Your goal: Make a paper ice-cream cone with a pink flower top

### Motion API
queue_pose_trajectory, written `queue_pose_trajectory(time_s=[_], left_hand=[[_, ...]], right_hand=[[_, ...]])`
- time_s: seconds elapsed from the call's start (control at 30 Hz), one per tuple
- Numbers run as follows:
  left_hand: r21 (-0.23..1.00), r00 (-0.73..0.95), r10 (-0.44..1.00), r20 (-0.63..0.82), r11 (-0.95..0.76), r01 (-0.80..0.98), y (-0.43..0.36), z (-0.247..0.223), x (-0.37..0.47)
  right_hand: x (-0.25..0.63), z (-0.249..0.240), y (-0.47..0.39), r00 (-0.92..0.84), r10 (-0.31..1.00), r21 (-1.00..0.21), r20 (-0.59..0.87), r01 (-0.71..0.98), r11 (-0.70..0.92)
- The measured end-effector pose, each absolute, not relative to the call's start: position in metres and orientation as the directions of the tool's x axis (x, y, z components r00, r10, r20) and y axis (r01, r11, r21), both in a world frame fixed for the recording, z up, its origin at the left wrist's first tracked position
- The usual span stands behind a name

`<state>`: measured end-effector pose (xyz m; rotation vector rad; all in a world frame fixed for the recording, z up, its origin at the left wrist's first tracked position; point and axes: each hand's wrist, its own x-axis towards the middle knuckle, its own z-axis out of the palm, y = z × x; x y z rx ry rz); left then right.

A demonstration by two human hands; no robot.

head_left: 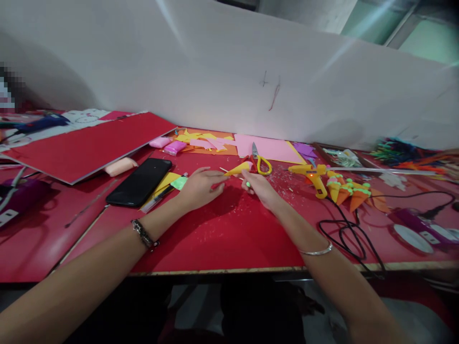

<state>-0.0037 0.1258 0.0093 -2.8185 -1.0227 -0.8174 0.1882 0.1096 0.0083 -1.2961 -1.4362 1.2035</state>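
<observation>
The half-open left hand point(201, 188) touches the yellow cone's point(236, 170) tip. The right hand point(261, 188), fingers curled, pinches its wide end.

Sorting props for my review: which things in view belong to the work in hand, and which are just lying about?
Likely in the work:
- yellow cone in the right hand, tip at the left hand
- small green ball
- scissors
- glue gun
- decorated cones

Seemingly just lying about:
- black phone
- peach-coloured lump
</observation>
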Motion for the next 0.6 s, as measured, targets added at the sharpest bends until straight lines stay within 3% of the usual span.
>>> queue_pose_trajectory(time_s=[0.1, 0.2, 0.47, 0.53, 0.6], left_hand=[[0.12, 0.717, 0.526, 0.458, -0.835, 0.536, 0.125, 0.009, -0.003], [0.108, 0.783, 0.472, 0.406, -0.875, 0.472, 0.125, 0.01, -0.003], [0.059, 0.907, 0.251, 0.339, -0.968, 0.246, 0.113, 0.022, -0.003], [0.096, 0.896, 0.266, 0.355, -0.964, 0.248, 0.109, 0.025, -0.004], [0.186, 0.832, 0.367, 0.417, -0.93, 0.317, 0.106, 0.025, -0.003]], right_hand=[[0.186, 0.008, 0.11, -0.176, 0.984, -0.992, -0.009, -0.12, -0.031], [0.185, 0.008, 0.111, -0.193, 0.981, -0.962, -0.014, -0.264, -0.065], [0.18, 0.012, 0.104, -0.068, 0.997, -0.959, -0.029, -0.28, -0.047], [0.178, 0.015, 0.101, -0.066, 0.998, -0.957, -0.021, -0.286, -0.039], [0.176, 0.018, 0.099, -0.091, 0.996, -0.954, 0.003, -0.298, -0.025]])
